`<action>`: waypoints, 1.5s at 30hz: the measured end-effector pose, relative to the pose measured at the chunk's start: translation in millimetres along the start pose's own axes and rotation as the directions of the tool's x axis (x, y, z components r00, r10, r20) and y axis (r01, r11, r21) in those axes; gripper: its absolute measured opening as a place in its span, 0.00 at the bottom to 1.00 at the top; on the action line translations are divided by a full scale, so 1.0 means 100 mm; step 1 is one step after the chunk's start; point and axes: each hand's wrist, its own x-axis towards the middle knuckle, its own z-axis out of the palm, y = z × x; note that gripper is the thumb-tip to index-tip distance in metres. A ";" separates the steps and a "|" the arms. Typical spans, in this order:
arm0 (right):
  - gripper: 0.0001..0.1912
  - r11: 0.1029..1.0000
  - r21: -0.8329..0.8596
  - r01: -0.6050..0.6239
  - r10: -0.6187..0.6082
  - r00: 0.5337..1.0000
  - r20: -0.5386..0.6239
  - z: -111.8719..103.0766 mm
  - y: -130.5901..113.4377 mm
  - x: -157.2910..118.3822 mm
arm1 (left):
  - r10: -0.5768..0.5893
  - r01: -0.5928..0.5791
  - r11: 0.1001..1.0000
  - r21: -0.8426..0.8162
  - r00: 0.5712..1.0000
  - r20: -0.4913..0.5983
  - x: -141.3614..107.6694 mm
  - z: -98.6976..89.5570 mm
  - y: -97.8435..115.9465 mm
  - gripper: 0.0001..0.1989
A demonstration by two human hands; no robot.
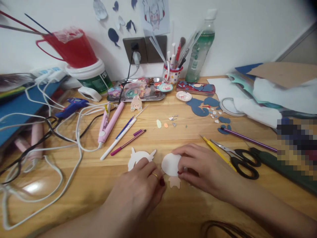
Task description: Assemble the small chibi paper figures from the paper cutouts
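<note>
A white paper cutout (140, 157) with two pointed tips, shaped like a doll's hair piece, shows beyond my left hand (146, 180). My left fingers are curled together over its lower right part, which they hide. To the right is a paper doll cutout (170, 164) with a round white head and a small pinkish body. The thumb and fingers of my right hand (192, 164) close on the right edge of its head. Both cutouts are low over the wooden table, side by side; whether they touch the wood is unclear.
Scissors (239, 158) and a yellow craft knife (219, 153) lie right of my right hand. Pens (128, 142), a pink hair straightener (111, 122), a blue glue gun (73, 107) and tangled white cables (79, 138) are left. Behind stand a metal tray (158, 96) and a bottle (200, 49).
</note>
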 end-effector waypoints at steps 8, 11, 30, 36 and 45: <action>0.02 1.000 -0.010 0.021 -0.022 0.999 -0.040 0.04 0.02 -0.01 | 0.153 -0.154 0.988 0.002 0.976 -0.155 -0.01 0.06 -0.09 0.10; 0.03 1.000 -0.008 0.027 -0.027 0.999 -0.042 0.04 0.03 -0.01 | 0.039 -0.057 0.978 -0.200 0.995 -0.094 0.03 0.01 -0.17 0.10; 0.05 1.000 -0.015 -0.004 0.003 1.000 -0.022 0.04 0.03 0.00 | -0.170 0.162 0.982 -0.093 0.981 -0.088 0.18 -0.16 -0.15 0.08; 0.05 1.000 -0.011 0.012 -0.012 1.000 -0.026 0.03 0.02 0.00 | -0.058 0.060 0.998 0.005 0.980 -0.189 0.08 -0.05 -0.12 0.09; 0.05 0.999 -0.038 0.024 -0.024 1.000 -0.007 0.03 0.04 0.00 | 0.077 -0.087 0.993 -0.073 0.989 -0.126 0.15 -0.01 -0.14 0.07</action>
